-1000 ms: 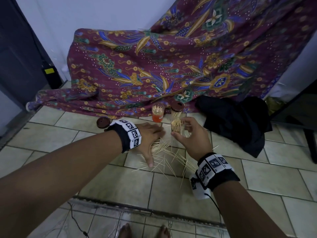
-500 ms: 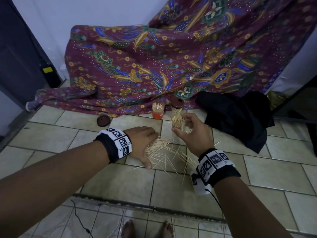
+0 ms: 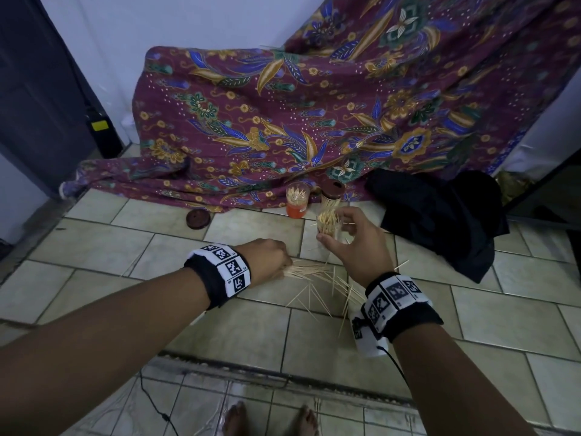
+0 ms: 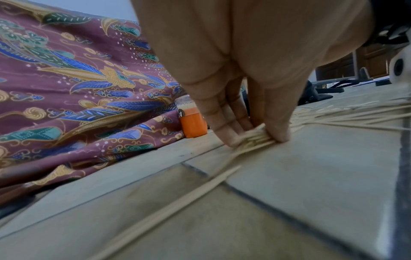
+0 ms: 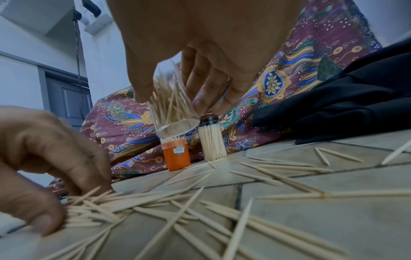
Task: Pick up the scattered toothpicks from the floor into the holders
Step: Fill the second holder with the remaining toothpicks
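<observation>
Loose toothpicks [image 3: 320, 284] lie fanned out on the tiled floor between my hands. My left hand [image 3: 284, 268] is down on the floor and pinches a bundle of toothpicks [image 4: 255, 139] between thumb and fingers. My right hand [image 3: 333, 234] grips a clear holder [image 3: 328, 223], part full of toothpicks and lifted off the floor; in the right wrist view the clear holder [image 5: 175, 114] tilts above the pile. Behind stand an orange holder [image 3: 296, 204] with toothpicks and a clear holder with a brown cap [image 3: 332, 195].
A patterned maroon cloth [image 3: 314, 121] drapes down behind the holders. A black cloth [image 3: 440, 215] lies on the floor at right. A round brown lid [image 3: 198, 218] rests left of the orange holder. A floor drain channel [image 3: 251, 369] and my bare feet [image 3: 235, 420] are near.
My left hand went from spread over the pile to drawn in towards me, with its fingers closed on a gathered bundle. My right hand keeps hold of the clear holder.
</observation>
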A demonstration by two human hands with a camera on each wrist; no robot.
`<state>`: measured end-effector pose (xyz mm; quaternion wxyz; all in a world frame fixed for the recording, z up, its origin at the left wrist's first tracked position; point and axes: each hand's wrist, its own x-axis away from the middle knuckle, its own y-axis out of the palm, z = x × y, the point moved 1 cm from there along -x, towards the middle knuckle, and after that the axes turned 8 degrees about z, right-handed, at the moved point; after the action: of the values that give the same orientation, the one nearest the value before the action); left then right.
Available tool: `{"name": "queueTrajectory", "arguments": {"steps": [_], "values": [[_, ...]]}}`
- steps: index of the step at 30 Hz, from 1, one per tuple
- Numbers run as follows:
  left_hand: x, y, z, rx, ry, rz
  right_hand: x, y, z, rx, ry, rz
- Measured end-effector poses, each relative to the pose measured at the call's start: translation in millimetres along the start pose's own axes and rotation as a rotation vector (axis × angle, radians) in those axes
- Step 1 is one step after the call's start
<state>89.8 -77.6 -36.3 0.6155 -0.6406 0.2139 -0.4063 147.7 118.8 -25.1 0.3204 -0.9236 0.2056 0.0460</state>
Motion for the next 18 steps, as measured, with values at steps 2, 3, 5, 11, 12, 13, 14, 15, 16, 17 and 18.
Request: {"name": "queueTrajectory", "arguments": {"steps": [2,3,5,11,12,13,14,15,16,17,18], "values": [[-1,0,1,-0.028,-0.023,0.002,1,1,0,-0.006,0.003,-0.002],[-1,0,2,-0.041,-0.034,-0.001,1,1,-1,-0.007,0.002,-0.003],[-2,1,4,-0.063,-0.051,0.004,2,0,-1,-0.010,0.001,-0.004],[-6,1,4,-0.053,-0.084,0.015,4,-2,1,-0.011,0.015,0.000],[-8,0,3,-0.047,-0.088,0.009,4,-2,2,-0.008,0.017,0.003],[-9,-1,2,-0.036,-0.093,0.005,5,-3,2,-0.006,0.018,0.006],[-10,-2,0,-0.021,-0.099,0.002,5,-4,3,-0.004,0.018,0.010],[-10,-3,-2,-0.007,-0.105,-0.004,5,-5,3,-0.003,0.018,0.011],[-11,-6,-3,0.006,-0.112,-0.008,5,-6,2,0.000,0.017,0.013],[-12,-8,-6,0.023,-0.120,-0.010,5,-7,2,0.005,0.016,0.014],[-12,-11,-8,0.042,-0.122,-0.012,5,-7,2,0.011,0.016,0.014]]}}
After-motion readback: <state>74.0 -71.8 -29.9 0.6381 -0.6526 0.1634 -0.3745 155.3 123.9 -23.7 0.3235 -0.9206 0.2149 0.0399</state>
